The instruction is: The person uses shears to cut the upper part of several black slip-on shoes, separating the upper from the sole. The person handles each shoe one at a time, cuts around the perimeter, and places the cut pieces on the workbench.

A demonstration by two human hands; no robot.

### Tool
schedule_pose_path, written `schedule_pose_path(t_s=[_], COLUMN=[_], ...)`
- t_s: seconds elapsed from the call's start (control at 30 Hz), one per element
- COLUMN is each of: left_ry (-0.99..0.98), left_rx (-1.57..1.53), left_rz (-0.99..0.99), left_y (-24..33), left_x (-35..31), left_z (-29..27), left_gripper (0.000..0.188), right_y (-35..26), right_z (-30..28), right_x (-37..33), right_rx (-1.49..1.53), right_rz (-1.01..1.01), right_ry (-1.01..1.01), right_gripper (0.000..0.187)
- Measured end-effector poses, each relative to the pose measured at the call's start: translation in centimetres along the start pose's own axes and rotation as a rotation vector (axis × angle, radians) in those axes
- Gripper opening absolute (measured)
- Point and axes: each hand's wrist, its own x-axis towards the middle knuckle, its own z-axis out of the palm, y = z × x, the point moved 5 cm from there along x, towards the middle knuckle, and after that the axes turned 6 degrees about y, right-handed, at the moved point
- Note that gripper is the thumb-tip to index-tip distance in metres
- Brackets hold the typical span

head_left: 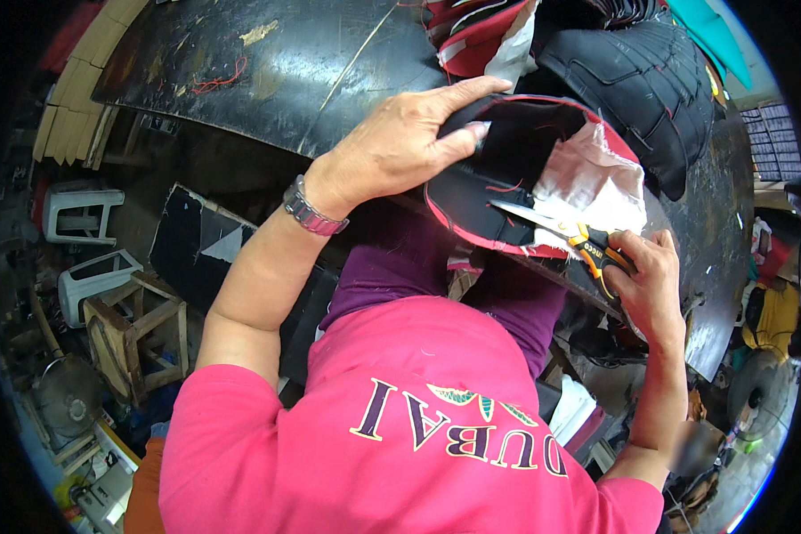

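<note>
My left hand (396,138) grips the upper left edge of a black stitched piece (516,147) with red edging and a crumpled white lining. Its thumb lies on the inside and its index finger stretches along the rim. In my right hand (652,280) are scissors (594,249) with black and orange handles. Their blades, which look closed or nearly so, point left across the lower part of the piece, beside the white lining. A loose red thread lies on the black inside, near the blade tips. The piece rests at the near table edge, above my lap.
A pile of black stitched pieces (627,76) lies on the dark table (285,84) just beyond, beside red-edged pieces (481,44). Red thread (220,80) lies at the table's far left. White plastic stools (84,209), a wooden stool (138,334) and a fan (761,396) stand around.
</note>
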Motion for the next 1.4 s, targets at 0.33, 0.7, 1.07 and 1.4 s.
schedule_pose_path(t_s=[0.33,0.7,1.07,1.4], left_ry=[-0.01,-0.065,-0.221,-0.169], left_rx=[0.559,0.579,0.588,0.614], left_rz=[-0.043,0.435,0.138,0.211], left_y=[-2.0,-0.2,-0.5,-0.8], left_x=[1.8,3.6,5.0,4.5], left_z=[-1.1,2.0,4.7,4.6], left_gripper=[0.036,0.022,0.018,0.018], right_y=[0.4,1.1,1.3,2.1], right_z=[-1.3,-0.2,-1.4,0.4], right_x=[-0.1,1.4,2.1,2.4], right_rx=[-0.427,-0.467,-0.453,-0.17], right_rz=[-0.048,-0.113,-0.151,-0.036], right_ry=[0.36,0.355,0.292,0.208], right_gripper=[0.037,0.04,0.037,0.028])
